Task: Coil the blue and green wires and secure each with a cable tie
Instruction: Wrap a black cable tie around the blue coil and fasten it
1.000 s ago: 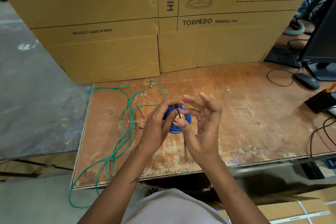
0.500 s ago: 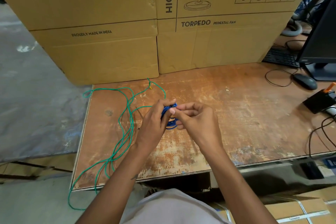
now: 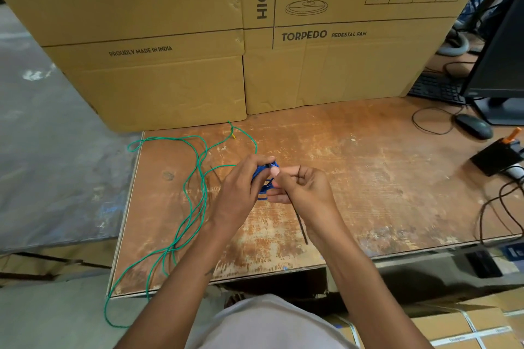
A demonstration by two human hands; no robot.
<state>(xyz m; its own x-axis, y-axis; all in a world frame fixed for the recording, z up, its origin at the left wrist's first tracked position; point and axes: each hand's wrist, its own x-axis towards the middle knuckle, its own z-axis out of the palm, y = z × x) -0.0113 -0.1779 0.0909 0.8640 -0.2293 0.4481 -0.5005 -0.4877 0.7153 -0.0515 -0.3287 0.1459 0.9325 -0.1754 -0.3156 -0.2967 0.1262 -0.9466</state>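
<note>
**Q:** which step is this meant to be? only a bit of blue is visible between the two hands.

**A:** Tying off the blue one, by the look of it. The blue wire [image 3: 262, 181] is already wound into a small coil and is held up just above the middle of the surface [image 3: 368, 178]. The coil is gripped by the left hand [image 3: 241, 193], fingers curled round its left side. The right hand [image 3: 304, 188] is closed too, and a thin black cable tie [image 3: 301, 225] is pinched in it, with the tail trailing down toward the near edge. Whether the tie is already threaded through its own head can't be told, since that spot is hidden behind the fingertips.

**Q:** and the green one?

**A:** Not touched yet, it seems. The green wire [image 3: 195, 193] is lying loose on the left part of the surface, in long loops, with some of it hanging over the near left corner. A second dark strip can be made out just left of the left hand, possibly the other tie, but that's a guess.

**Q:** so what's needed next?

**A:** Probably the tail gets pulled snug so the blue coil is cinched, while the loops are kept bunched so none slip out. Roughly half the job would be left after that, as the green wire is to be coiled and tied.
</note>
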